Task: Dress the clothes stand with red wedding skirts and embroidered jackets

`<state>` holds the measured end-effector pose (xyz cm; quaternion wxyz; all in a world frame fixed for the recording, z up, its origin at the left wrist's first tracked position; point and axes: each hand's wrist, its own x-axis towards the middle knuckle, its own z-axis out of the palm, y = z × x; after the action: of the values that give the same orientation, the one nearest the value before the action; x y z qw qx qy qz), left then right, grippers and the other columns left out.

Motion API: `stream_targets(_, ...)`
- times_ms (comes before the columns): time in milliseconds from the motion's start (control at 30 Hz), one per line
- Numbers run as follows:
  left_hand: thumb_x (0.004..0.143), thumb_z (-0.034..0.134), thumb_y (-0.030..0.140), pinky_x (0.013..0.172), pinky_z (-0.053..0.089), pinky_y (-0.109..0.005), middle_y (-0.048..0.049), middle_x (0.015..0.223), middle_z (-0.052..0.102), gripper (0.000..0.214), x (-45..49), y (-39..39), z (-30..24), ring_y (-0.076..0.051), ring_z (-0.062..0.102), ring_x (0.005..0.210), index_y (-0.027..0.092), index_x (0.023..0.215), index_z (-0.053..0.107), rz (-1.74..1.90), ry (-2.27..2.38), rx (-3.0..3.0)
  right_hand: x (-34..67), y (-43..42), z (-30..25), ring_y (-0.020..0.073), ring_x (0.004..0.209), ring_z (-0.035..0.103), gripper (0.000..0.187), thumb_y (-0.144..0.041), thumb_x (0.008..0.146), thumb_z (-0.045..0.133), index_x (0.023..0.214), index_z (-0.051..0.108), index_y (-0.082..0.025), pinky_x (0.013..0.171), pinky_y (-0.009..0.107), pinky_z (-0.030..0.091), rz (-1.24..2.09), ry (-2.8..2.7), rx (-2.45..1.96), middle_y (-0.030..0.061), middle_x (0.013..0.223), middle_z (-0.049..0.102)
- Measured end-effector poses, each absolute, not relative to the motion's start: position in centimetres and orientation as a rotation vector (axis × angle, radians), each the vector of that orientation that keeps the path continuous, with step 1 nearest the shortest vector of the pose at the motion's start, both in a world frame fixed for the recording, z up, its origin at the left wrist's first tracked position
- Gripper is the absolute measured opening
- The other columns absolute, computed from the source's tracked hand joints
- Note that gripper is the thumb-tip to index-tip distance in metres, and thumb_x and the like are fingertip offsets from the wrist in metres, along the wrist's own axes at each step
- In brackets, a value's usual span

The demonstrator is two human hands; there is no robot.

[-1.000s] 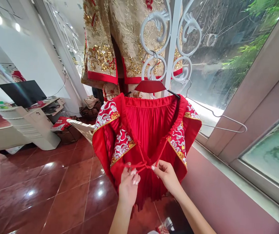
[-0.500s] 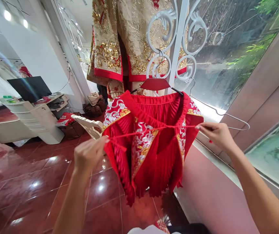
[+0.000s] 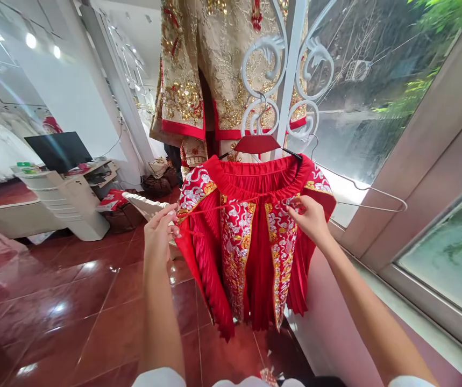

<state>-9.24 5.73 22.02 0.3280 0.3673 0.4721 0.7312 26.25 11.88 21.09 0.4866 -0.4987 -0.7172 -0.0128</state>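
A red pleated skirt [image 3: 257, 258] with silver and gold embroidered panels hangs by its gathered waistband from a hanger [image 3: 257, 144]. My left hand [image 3: 160, 228], at the skirt's left side, pinches a thin red drawstring [image 3: 214, 207] that runs slantwise to the front of the waistband. Close against the right embroidered panel, my right hand [image 3: 309, 216] has thumb and finger pinched together. The other part of the drawstring seems to be between them, though the fingertips partly cover it.
The hanger hooks onto a white scrolled metal stand [image 3: 289, 70]. Behind it hangs a gold beaded garment [image 3: 226, 75] with red hems. An empty wire hanger [image 3: 360, 185] juts out at the right by the window. A white chair [image 3: 144, 204] and a desk with a monitor [image 3: 58, 150] stand left.
My right hand has moved left and inward to the waistband, and the drawstring is less stretched. My left hand has shifted slightly right and up. The skirt's front panels now hang straighter.
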Motion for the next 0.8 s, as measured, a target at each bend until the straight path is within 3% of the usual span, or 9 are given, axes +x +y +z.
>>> stream_targets(133, 0.062, 0.057, 0.035, 0.049, 0.042, -0.02, 0.0006, 0.076, 0.059, 0.04, -10.6, 4.2, 20.3, -0.008, 0.052, 0.054, 0.021, 0.098, 0.065, 2.04, 1.224, 0.703, 24.6, 12.4, 21.4, 0.0174, 0.08, 0.059, 0.021, -0.031, 0.078, 0.058, 0.095, 0.06, -0.017, 0.069, 0.03, 0.046, 0.033, -1.807, -1.042, 0.0072, 0.096, 0.065)
stream_targets(233, 0.067, 0.054, 0.034, 0.054, 0.043, -0.027, -0.0026, 0.073, 0.06, 0.029, -10.7, 2.7, 19.0, -0.014, 0.054, 0.057, 0.017, 0.087, 0.066, 2.057, 1.81, 0.728, 23.4, 13.1, 21.8, 0.0175, 0.077, 0.059, 0.021, -0.036, 0.079, 0.059, 0.089, 0.06, -0.017, 0.068, 0.029, 0.044, -0.007, -1.835, -1.102, 0.0064, 0.09, 0.065)
stream_targets(300, 0.071, 0.054, 0.028, 0.058, 0.044, -0.029, -0.0046, 0.072, 0.061, 0.021, -9.0, 2.3, 19.0, -0.016, 0.054, 0.06, 0.015, 0.083, 0.066, 2.168, 2.175, 0.88, 22.7, 13.6, 22.0, 0.0179, 0.073, 0.058, 0.023, -0.039, 0.079, 0.06, 0.082, 0.06, -0.017, 0.064, 0.028, 0.041, -0.05, -1.809, -1.241, 0.0057, 0.082, 0.065)
stream_targets(400, 0.078, 0.05, 0.024, 0.063, 0.045, -0.028, -0.0063, 0.079, 0.065, 0.018, -3.3, 3.4, 20.2, -0.016, 0.058, 0.067, 0.015, 0.082, 0.065, 2.237, 2.054, 1.395, 21.6, 14.5, 22.4, 0.0182, 0.071, 0.058, 0.019, -0.034, 0.081, 0.056, 0.078, 0.061, -0.017, 0.06, 0.027, 0.037, -0.09, -1.798, -1.403, 0.0064, 0.079, 0.066)
stream_targets(467, 0.083, 0.05, 0.025, 0.068, 0.047, -0.027, -0.006, 0.083, 0.067, 0.018, 1.4, 5.4, 20.8, -0.016, 0.061, 0.072, 0.016, 0.087, 0.065, 1.816, 1.888, 1.805, 21.0, 14.8, 22.4, 0.0179, 0.071, 0.057, 0.013, -0.024, 0.08, 0.052, 0.076, 0.062, -0.016, 0.061, 0.027, 0.036, -0.097, -1.817, -1.424, 0.0071, 0.078, 0.066)
stream_targets(600, 0.087, 0.049, 0.03, 0.067, 0.047, -0.031, -0.0144, 0.097, 0.065, 0.027, 7.8, 9.9, 20.7, -0.024, 0.064, 0.082, 0.012, 0.103, 0.06, 1.118, 2.052, 2.144, 20.4, 14.9, 22.4, 0.0163, 0.064, 0.055, 0.01, -0.017, 0.073, 0.051, 0.067, 0.058, -0.016, 0.06, 0.027, 0.035, -0.038, -1.723, -1.415, 0.0057, 0.07, 0.063)
stream_targets(667, 0.089, 0.045, 0.025, 0.066, 0.047, -0.031, -0.015, 0.098, 0.065, 0.026, 8.9, 11.4, 20.3, -0.024, 0.064, 0.084, 0.011, 0.107, 0.057, 1.019, 2.088, 2.164, 20.3, 14.9, 22.5, 0.0148, 0.06, 0.052, 0.007, -0.017, 0.068, 0.053, 0.062, 0.056, -0.016, 0.059, 0.026, 0.035, 0.067, -1.625, -1.388, 0.0034, 0.064, 0.061)
stream_targets(800, 0.092, 0.038, 0.021, 0.067, 0.046, -0.029, -0.0115, 0.095, 0.065, 0.023, 8.5, 12.4, 20.4, -0.022, 0.064, 0.085, 0.014, 0.098, 0.059, 1.062, 2.1, 2.144, 20.0, 15.1, 22.6, 0.0119, 0.054, 0.049, 0.007, -0.016, 0.058, 0.056, 0.054, 0.05, -0.017, 0.053, 0.024, 0.036, 0.521, -1.407, -1.265, 0.0001, 0.054, 0.056)
